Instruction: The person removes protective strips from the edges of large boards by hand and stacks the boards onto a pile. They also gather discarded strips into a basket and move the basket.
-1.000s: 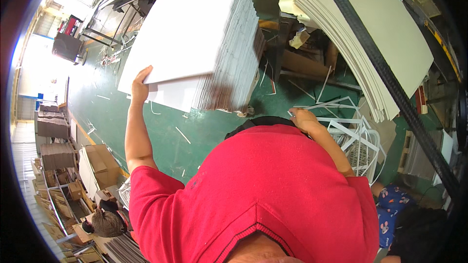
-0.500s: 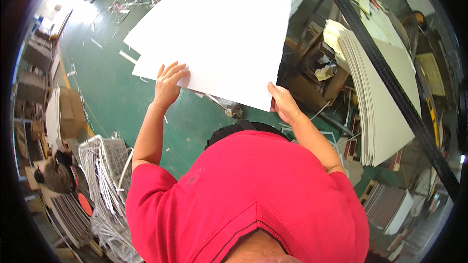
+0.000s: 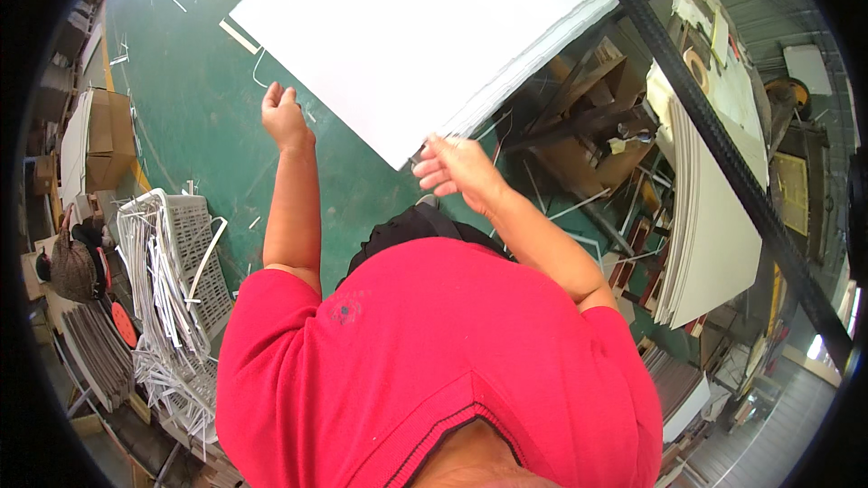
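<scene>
Stack of broad white sheets [image 3: 407, 45], flat, with two bare hands at its near side.
We list the stack above the green floor [image 3: 203, 140], one corner nearest us, its carrier hidden beneath. We enter the left hand [image 3: 287, 120] as curled in, apart from the stack's left edge; a thin white strip [image 3: 257, 68] lies close to its fingertips, and whether it pinches this we cannot tell. We enter the right hand [image 3: 461, 172] as partly curled, at the near corner; grip or contact we cannot confirm. Handling, in our judgement: single sheet light, fairly stiff but apt to bow, smooth, easily creased; whole stack heavy. Preferred hold, we judge: near corner and well along the left edge, fingers flat underneath.
</scene>
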### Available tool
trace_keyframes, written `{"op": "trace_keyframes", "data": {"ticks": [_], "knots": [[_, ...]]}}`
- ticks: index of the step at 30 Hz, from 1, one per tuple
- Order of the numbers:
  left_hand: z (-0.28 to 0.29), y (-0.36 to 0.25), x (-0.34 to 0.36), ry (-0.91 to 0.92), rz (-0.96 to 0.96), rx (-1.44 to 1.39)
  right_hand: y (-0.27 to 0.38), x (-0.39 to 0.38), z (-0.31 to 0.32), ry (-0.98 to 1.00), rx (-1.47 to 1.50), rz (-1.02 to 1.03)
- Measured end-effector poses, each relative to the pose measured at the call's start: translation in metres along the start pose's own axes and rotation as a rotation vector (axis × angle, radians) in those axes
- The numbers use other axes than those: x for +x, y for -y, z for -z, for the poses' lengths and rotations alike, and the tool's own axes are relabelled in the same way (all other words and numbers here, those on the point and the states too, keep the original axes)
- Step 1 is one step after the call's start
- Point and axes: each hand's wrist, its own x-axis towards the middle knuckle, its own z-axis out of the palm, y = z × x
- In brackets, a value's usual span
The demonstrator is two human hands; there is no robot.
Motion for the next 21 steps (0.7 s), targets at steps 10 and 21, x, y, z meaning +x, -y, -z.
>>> {"op": "trace_keyframes", "data": {"ticks": [10, 21], "knots": [[0.084, 0.032, -0.03, 0.14, 0.381, 0.096, -0.063, -0.006, -0.031, 0.066, 0.284, -0.079], [0.046, -0.061, 0.032, 0.246, 0.351, -0.002, -0.118, 0.007, -0.093, -0.084, 0.205, 0.111]]}}
